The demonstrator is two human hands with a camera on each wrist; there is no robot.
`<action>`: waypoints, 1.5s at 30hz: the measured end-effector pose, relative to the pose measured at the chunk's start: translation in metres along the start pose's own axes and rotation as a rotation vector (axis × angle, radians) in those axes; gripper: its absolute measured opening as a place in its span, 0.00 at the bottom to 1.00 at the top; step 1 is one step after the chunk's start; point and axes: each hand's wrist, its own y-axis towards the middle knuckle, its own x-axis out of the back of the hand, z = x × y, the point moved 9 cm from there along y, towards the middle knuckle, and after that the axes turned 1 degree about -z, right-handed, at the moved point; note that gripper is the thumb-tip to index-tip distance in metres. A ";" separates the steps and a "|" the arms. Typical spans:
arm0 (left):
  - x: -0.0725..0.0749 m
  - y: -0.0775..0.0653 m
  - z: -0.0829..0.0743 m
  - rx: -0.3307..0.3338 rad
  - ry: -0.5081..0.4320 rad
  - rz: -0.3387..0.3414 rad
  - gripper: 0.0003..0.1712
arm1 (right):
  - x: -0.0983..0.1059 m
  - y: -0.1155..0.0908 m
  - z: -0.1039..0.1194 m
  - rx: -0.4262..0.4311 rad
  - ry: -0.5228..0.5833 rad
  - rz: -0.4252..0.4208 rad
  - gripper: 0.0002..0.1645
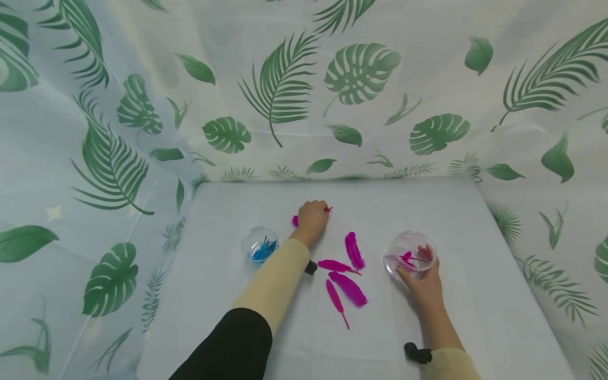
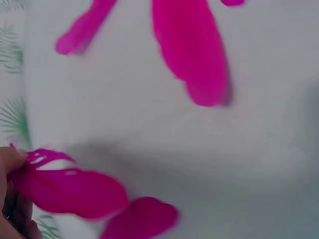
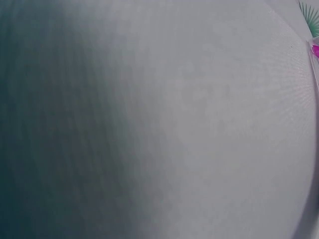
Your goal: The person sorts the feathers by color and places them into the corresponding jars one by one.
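My left hand (image 1: 312,220) pinches a magenta feather (image 2: 75,194) between thumb and fingers near the far part of the table; in the head view the hand hides most of it. Another magenta feather (image 2: 142,219) overlaps its tip in the left wrist view. With my right hand (image 1: 424,285) I grip a clear round cup (image 1: 389,261) at the right, fingers behind and thumb in front. Inside that cup lie magenta feather pieces (image 1: 409,258). The right wrist view shows mainly blurred pale surface, with a sliver of magenta at its right edge.
Several magenta feathers (image 1: 349,289) lie on the white table (image 1: 370,343) between the hands. On the left, beside my left forearm, stands a second clear cup (image 1: 247,245) with blue pieces (image 1: 264,250) in it. A leaf-patterned curtain (image 1: 285,158) borders the table's back and sides.
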 end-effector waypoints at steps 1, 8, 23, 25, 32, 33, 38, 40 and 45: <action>0.004 0.001 -0.005 -0.013 -0.024 -0.010 0.12 | 0.001 0.000 0.000 -0.002 -0.001 0.003 0.62; 0.043 -0.001 -0.054 -0.121 -0.224 -0.060 0.12 | 0.007 -0.002 -0.004 -0.020 -0.012 0.008 0.63; 0.113 -0.049 -0.196 -0.487 -0.358 -0.034 0.13 | 0.008 -0.009 -0.007 -0.063 -0.028 0.026 0.64; 0.112 -0.057 -0.207 -0.539 -0.337 -0.030 0.13 | 0.007 -0.009 -0.005 -0.059 -0.027 0.028 0.64; 0.087 -0.080 -0.236 -0.682 -0.219 0.016 0.14 | 0.005 -0.008 0.002 -0.010 -0.018 0.034 0.65; 0.080 -0.082 -0.238 -0.683 -0.209 0.035 0.15 | 0.004 -0.007 0.002 -0.009 -0.019 0.039 0.65; 0.051 -0.086 -0.240 -0.678 -0.148 0.088 0.14 | 0.001 -0.005 -0.003 -0.037 -0.058 0.062 0.68; 0.042 -0.088 -0.240 -0.680 -0.122 0.088 0.13 | 0.000 -0.004 -0.005 -0.051 -0.075 0.068 0.70; 0.024 -0.090 -0.237 -0.680 -0.061 0.078 0.12 | -0.001 -0.002 -0.003 -0.039 -0.065 0.059 0.71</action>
